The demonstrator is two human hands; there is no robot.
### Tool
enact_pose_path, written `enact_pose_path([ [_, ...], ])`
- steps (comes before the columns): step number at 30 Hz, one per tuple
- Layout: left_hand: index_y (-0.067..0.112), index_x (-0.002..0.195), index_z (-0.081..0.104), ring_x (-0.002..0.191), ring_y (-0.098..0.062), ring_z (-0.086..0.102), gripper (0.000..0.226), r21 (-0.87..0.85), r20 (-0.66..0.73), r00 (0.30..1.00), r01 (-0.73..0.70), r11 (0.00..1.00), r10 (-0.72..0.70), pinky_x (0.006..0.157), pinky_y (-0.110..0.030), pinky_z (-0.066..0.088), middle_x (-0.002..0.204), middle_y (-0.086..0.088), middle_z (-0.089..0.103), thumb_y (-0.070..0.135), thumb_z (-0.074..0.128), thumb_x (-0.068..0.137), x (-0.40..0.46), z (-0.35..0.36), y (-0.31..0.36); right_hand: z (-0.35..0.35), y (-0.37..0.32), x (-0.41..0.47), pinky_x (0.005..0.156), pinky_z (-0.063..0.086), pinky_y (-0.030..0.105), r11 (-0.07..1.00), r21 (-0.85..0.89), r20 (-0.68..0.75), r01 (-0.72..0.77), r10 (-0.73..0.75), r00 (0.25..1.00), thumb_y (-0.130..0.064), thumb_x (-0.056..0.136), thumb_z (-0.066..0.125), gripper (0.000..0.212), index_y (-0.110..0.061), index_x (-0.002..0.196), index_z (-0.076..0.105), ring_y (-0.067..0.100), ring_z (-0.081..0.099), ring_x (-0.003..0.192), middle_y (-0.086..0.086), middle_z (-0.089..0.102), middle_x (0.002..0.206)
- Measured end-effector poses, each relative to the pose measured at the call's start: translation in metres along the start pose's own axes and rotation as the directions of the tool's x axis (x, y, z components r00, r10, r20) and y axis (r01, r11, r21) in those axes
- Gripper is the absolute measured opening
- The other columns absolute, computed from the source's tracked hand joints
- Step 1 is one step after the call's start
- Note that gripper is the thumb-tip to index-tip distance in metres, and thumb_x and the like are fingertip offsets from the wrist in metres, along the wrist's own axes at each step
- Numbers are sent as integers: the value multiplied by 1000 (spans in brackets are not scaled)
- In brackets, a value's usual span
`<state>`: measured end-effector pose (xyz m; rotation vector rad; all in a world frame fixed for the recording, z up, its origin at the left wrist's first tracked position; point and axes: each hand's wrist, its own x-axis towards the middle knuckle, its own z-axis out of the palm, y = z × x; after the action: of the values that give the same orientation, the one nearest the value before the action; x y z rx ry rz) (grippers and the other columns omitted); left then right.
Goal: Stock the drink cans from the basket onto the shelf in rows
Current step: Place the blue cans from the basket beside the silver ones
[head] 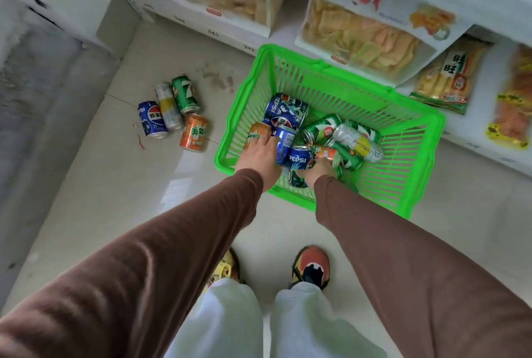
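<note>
Sleeves: brown, both arms reaching down into the green basket [414, 127] on the floor.
Left hand [259, 153]: fingers spread over an orange can [257, 131] and a blue Pepsi can [285, 139].
Right hand [318, 170]: curled around an upright Pepsi can [299, 160]; grip mostly hidden.
Advice: lift one can per hand, clear of the 7-Up cans [322, 128].
Floor: four cans [172, 115] left of the basket.
Shelf [489, 139]: snack packs.

- "PEPSI" is printed on a blue can [299, 160] in the green basket [414, 139].
- "PEPSI" is repeated on a second blue can [283, 111] there.
- "旺旺" is shown on a snack packet [449, 75].
</note>
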<state>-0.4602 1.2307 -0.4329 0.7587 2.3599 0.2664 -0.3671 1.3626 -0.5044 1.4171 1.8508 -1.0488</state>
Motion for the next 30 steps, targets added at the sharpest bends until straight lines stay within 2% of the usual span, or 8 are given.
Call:
enact_pose_path([
  [5, 15, 143, 37, 123, -31, 43, 67, 33, 46, 999, -6, 999, 5, 102, -44, 41, 139, -8, 42, 29, 64, 82, 25, 23, -11, 30, -3, 28, 90, 56, 41, 997, 65, 19, -31, 30, 999, -52, 61, 87, 83, -11, 127, 60, 29, 68, 101, 10, 70, 116],
  [10, 15, 143, 38, 124, -30, 44, 64, 11, 48, 999, 0, 1000, 0, 102, -44, 41, 139, -8, 43, 28, 63, 84, 29, 25, -16, 34, 9, 36, 81, 52, 34, 986, 159, -9, -54, 56, 998, -49, 65, 90, 68, -14, 117, 62, 26, 66, 94, 4, 70, 107],
  [12, 14, 140, 41, 122, -31, 45, 59, -13, 37, 999, 1, 1000, 0, 102, -43, 41, 136, -9, 46, 26, 61, 86, 20, 16, -14, 24, 13, 23, 80, 49, 35, 979, 201, -34, -37, 44, 998, -49, 69, 88, 68, -15, 120, 59, 26, 64, 95, 4, 68, 111],
  [15, 14, 138, 44, 122, -31, 46, 53, -51, 19, 1000, 13, 999, -12, 102, -41, 41, 134, -9, 48, 25, 58, 88, -4, -13, -1, -4, 11, -14, 93, 52, 39, 974, 225, -57, 23, -10, 998, -54, 71, 84, 78, -14, 132, 55, 27, 64, 107, 6, 66, 126],
  [18, 16, 142, 41, 126, -29, 43, 60, -78, 40, 998, 48, 996, -45, 104, -41, 39, 138, -8, 46, 25, 61, 86, -36, -62, 22, -46, -3, -69, 100, 52, 47, 944, 318, -75, 91, -71, 995, -67, 58, 81, 99, -17, 138, 53, 28, 64, 113, 4, 65, 130],
  [23, 15, 142, 40, 124, -31, 44, 64, -88, -17, 1000, 20, 996, -22, 103, -42, 40, 136, -9, 46, 25, 65, 84, -91, -187, 73, -130, -51, -179, 101, 53, 49, 881, 421, -140, 216, -173, 975, -75, 50, 79, 113, -20, 144, 49, 26, 64, 118, 2, 63, 135],
  [28, 12, 144, 37, 130, -31, 39, 68, -131, -142, 989, -66, 989, 47, 109, -43, 35, 140, -12, 43, 26, 67, 84, -155, -332, 131, -228, -125, -319, 92, 56, 45, 796, 414, -278, 441, -351, 894, -50, 64, 85, 67, -22, 120, 61, 19, 68, 99, -3, 70, 112],
  [30, 11, 144, 38, 131, -31, 40, 69, -132, -202, 976, -107, 985, 79, 109, -43, 35, 140, -11, 43, 26, 68, 84, -181, -385, 151, -262, -151, -367, 92, 56, 44, 758, 401, -322, 514, -409, 854, -43, 66, 87, 61, -22, 117, 61, 18, 67, 97, -2, 69, 111],
])
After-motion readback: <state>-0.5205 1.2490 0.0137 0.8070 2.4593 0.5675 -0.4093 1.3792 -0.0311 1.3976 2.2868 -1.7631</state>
